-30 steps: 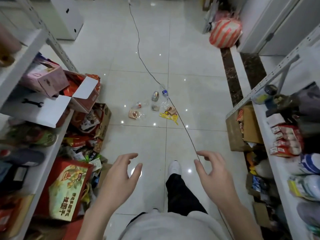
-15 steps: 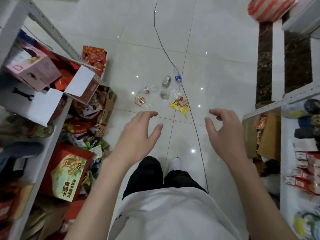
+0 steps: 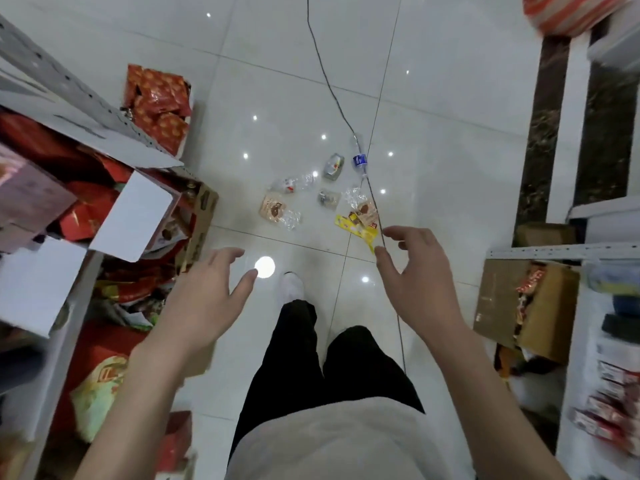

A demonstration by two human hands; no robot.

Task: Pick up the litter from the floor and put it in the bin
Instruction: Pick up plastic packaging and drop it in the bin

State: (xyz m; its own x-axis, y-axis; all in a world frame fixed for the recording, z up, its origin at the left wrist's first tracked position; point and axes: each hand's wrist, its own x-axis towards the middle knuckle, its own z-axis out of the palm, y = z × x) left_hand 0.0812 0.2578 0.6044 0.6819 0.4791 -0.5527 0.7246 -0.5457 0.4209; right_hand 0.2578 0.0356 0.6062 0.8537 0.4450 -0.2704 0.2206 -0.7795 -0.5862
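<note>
Litter lies in a small cluster on the white tiled floor ahead: a yellow wrapper [image 3: 356, 227], a tan snack packet [image 3: 273, 210], a clear crumpled wrapper [image 3: 292, 183], a crushed silver can [image 3: 334, 166], a small clear bottle with a blue label [image 3: 359, 157] and a small grey packet [image 3: 329, 198]. My left hand [image 3: 207, 303] hovers above the floor with relaxed fingers, holding nothing. My right hand [image 3: 415, 271] is held out just short of the yellow wrapper, fingers loosely curved, empty. No bin is in view.
A black cable [image 3: 325, 81] runs across the floor past the litter. A grey shelf [image 3: 69, 84] with red boxes and packets crowds the left. Cardboard boxes [image 3: 526, 306] and a white shelf [image 3: 588, 341] stand on the right. An orange striped bag [image 3: 568, 12] sits far right.
I have walked forward, so the litter is closer. Both hands have risen and reached out toward it; the right hand now sits beside the yellow wrapper.
</note>
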